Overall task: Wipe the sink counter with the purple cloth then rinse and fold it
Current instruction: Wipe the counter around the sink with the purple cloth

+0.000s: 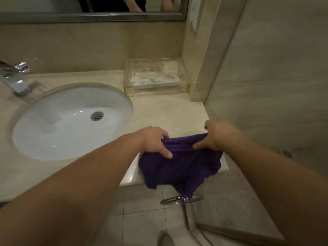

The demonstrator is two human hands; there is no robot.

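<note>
Both hands grip the cloth (179, 167) at lower centre of the frame — the left hand (156, 142) bunching its left top edge, the right hand (215, 137) its right. The cloth drapes over the desk's (159, 112) front edge, right of the sink (67, 121). A clear box (156, 77) sits behind.

The single head-worn view looks steeply down and forward, close above the sink counter (159, 112) edge.

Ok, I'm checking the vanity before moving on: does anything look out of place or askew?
Only the purple cloth: bunched between the left hand and right hand, it hangs over the beige stone counter edge.
</note>
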